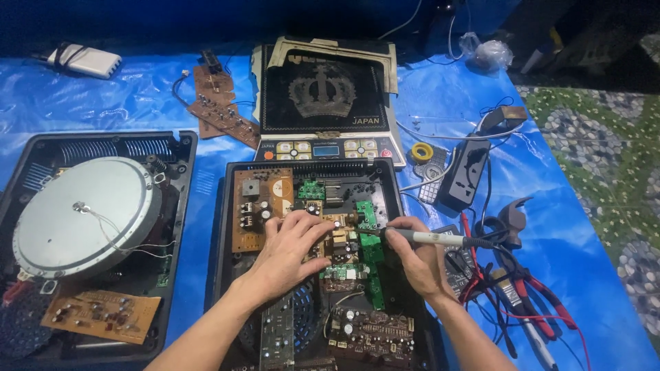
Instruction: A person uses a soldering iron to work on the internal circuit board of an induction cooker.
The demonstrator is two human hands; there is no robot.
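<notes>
My left hand (287, 249) lies flat on the brown circuit board (260, 199) inside an opened black cooker housing (221, 227), fingers spread over the parts in the middle. My right hand (416, 257) grips a grey-handled soldering iron (432, 238) like a pen. Its tip points left at a green board (368, 220) beside my left fingertips. More small boards (371, 328) lie in the lower part of the housing.
A second opened housing with a round silver coil disc (79, 214) sits at left. The cooker's black glass top (322, 93) lies behind. At right are a power strip (466, 172), solder roll (422, 152), pliers (512, 216) and red-handled tools (540, 309). Everything rests on a blue sheet (550, 233).
</notes>
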